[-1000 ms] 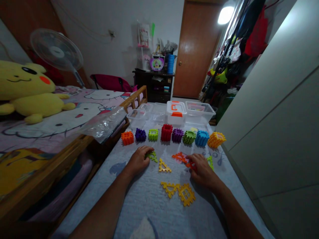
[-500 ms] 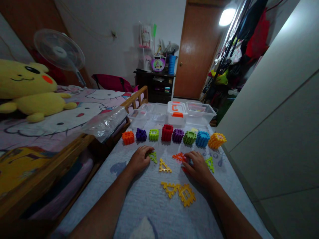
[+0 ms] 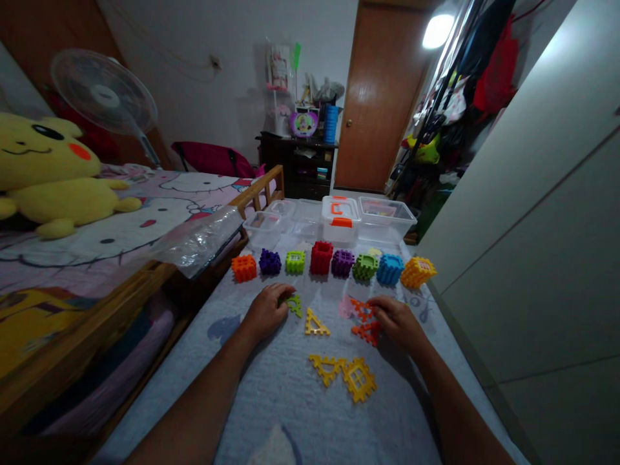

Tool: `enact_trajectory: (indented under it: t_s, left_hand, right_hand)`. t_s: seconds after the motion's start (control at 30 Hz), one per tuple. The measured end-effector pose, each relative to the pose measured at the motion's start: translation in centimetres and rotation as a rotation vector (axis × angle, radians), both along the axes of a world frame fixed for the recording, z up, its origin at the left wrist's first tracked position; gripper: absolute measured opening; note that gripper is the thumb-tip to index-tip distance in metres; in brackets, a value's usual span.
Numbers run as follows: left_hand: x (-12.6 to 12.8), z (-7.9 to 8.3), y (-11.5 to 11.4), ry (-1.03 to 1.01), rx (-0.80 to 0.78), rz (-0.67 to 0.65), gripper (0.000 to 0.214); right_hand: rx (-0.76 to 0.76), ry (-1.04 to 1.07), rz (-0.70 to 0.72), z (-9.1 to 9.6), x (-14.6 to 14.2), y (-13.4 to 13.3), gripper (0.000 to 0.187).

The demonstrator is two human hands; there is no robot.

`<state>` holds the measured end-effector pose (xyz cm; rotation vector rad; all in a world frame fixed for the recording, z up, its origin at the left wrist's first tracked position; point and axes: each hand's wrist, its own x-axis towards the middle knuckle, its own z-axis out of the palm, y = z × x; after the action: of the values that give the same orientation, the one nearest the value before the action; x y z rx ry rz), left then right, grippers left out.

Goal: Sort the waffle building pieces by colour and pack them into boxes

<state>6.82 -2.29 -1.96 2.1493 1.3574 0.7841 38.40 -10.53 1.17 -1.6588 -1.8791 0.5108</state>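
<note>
My left hand (image 3: 265,313) rests on the cloth, its fingers closed at the edge of a green triangular building piece (image 3: 295,305). Farther right, my right hand (image 3: 400,325) pinches the corner of an orange triangular piece (image 3: 362,310). Another orange piece (image 3: 367,332) lies just below that one, close to the same fingers. Between my hands is a yellow triangular piece (image 3: 316,324), flat on the cloth. Nearer to me, a second yellow triangle (image 3: 325,369) touches a yellow square window piece (image 3: 359,380).
A row of assembled block cubes stands beyond my hands, from an orange cube (image 3: 243,267) to a yellow block (image 3: 418,272). Behind it are clear plastic boxes, one with an orange-latched lid (image 3: 341,213). A wooden bed rail (image 3: 145,297) runs along the left, a pale cabinet (image 3: 542,258) along the right.
My right hand has shifted slightly right; two orange pieces now show apart at its fingers, with a pink patch beside them. The green triangle at far right is now hidden. My left hand stays put.
</note>
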Motion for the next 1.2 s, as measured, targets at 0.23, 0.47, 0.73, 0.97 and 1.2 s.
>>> enact_trajectory:
  t_s: [0.23,0.47,0.73,0.97,1.2]
  left_hand:
    - [-0.2,-0.7,0.3,-0.012,-0.008,-0.003,0.041]
    - [-0.2,-0.6,0.3,-0.022,-0.015,-0.005,0.042]
    - [-0.3,-0.4,0.1,-0.059,-0.036,0.01,0.041]
    - [-0.2,-0.4,0.0,-0.047,-0.036,0.013,0.04]
    - [-0.2,-0.4,0.0,-0.061,-0.042,0.019,0.041]
  right_hand:
    - [-0.108,-0.125,0.186,1.0,0.5,-1.1,0.028]
    - [-0.024,-0.234,0.088,0.2,0.6,-1.4,0.025]
    - [-0.152,-0.211,0.224,1.7,0.4,-3.0,0.04]
    - [-0.097,-0.312,0.161,1.1,-0.8,-2.4,0.016]
    - [-0.092,-0.318,0.122,0.9,-0.6,-2.2,0.014]
